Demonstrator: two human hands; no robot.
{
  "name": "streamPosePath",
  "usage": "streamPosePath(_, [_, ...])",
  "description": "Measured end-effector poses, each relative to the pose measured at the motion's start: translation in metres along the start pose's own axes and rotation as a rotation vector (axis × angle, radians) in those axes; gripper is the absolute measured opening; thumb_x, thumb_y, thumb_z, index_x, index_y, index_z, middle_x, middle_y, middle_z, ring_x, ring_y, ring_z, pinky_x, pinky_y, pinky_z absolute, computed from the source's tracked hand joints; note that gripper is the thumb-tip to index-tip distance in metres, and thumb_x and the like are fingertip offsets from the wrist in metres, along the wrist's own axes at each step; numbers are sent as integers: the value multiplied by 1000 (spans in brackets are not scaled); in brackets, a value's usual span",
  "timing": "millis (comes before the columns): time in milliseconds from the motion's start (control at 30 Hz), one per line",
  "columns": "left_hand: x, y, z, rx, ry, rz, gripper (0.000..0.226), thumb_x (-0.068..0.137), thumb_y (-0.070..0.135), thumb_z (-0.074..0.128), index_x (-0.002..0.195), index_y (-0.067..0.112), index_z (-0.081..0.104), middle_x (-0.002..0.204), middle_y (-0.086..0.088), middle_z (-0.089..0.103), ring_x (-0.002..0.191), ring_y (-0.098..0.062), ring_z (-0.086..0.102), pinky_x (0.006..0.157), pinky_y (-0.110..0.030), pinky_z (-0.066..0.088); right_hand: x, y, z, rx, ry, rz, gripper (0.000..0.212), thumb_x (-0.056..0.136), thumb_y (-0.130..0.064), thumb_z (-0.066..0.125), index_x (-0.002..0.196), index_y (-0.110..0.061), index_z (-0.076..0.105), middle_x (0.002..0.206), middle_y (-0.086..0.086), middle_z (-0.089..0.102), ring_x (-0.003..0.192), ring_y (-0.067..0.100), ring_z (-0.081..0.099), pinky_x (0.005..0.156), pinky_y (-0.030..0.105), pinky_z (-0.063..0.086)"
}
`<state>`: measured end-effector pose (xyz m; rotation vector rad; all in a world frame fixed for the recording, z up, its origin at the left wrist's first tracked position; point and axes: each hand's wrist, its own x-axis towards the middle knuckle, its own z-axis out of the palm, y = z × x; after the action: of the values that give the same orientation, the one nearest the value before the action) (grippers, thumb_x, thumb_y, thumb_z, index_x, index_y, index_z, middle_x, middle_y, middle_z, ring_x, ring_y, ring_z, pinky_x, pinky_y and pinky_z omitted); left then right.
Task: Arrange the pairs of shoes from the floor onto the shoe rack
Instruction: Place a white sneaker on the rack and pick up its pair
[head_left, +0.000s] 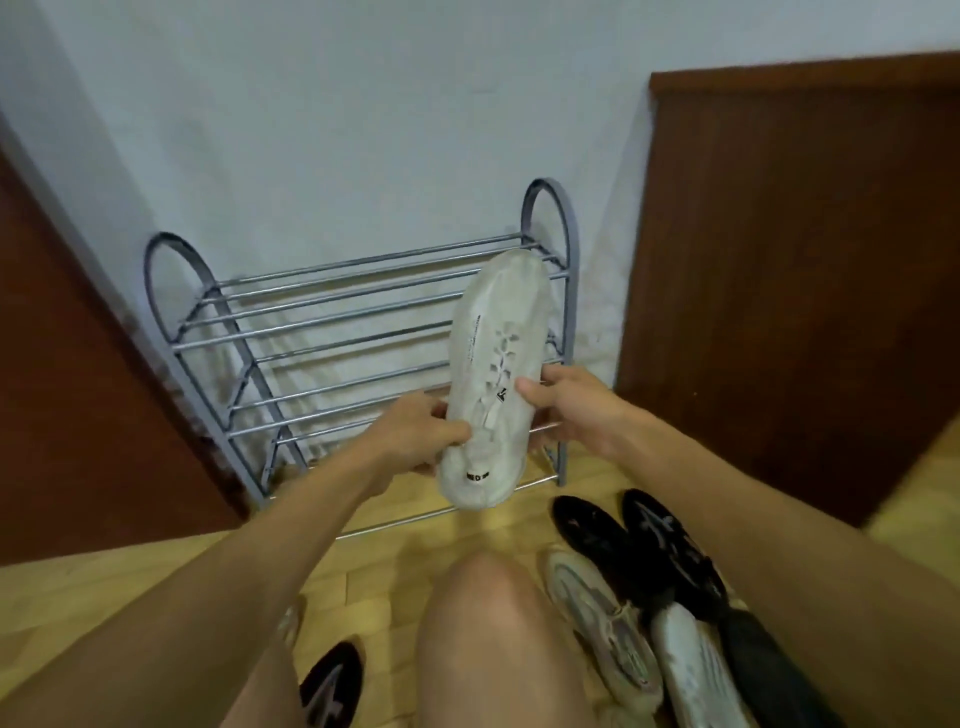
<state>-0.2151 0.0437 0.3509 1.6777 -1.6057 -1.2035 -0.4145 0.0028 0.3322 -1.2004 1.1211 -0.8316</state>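
Wood floor (156, 582): both hands' grip clasping white sneaker (493, 384), toe toward rack (311, 332).

Shoe rack (332, 332) stands against wall (311, 130), ahead of your knee (488, 613). Your hands hold sneaker (496, 374) in front of rack's right half, toe up toward top tier: left hand (415, 436) at its left side, right hand (576, 410) at its right. Four shoes (649, 582) lie on floor (156, 597) before rack's right end, right of your knee. One more shoe (332, 686) lies left of knee. Door (779, 286) right of rack.
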Motion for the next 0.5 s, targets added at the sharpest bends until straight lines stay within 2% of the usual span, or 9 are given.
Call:
streamPosePath(67, [0,17,17,32,-34,-30,17,78,10,64,94,9,70,78,-9,68,62,-17,60,60,-30,56,-16,0,-20,-17,45,-33,11,91,-22,63,98,-19,71,88,-1,78,75,18,75,59,30,58])
streamPosePath(167, [1,35,50,-61,-39,-68,22,77,8,71,98,8,65,93,-9,72,79,-22,69,72,-43,61,-38,5,-50,-10,159,-64,23,87,-27,68,106,-15,72,94,1,77,79,18,75,59,30,57])
streamPosePath(300, [-2,41,108,-189,-57,-150,28,75,10,75,100,8,63,93,-11,71,76,-22,67,65,-38,61,-64,29,-83,-39,308,-20,17,87,-29,69,92,-14,74,69,-7,75,53,5,69,42,18,50])
streamPosePath(400, [-8,33,150,-301,-129,-244,31,73,10,78,101,10,65,88,-5,71,74,-18,66,57,-31,58,-79,57,-103,-88,367,42,22,89,-29,67,96,-9,74,80,-1,73,56,6,68,42,17,49])
streamPosePath(500, [-10,12,184,-351,-226,-337,23,80,6,71,100,13,62,90,-5,68,76,-18,64,66,-35,57,-90,89,-118,-98,359,118,21,87,-33,68,94,-14,73,88,0,74,64,10,68,45,19,51])
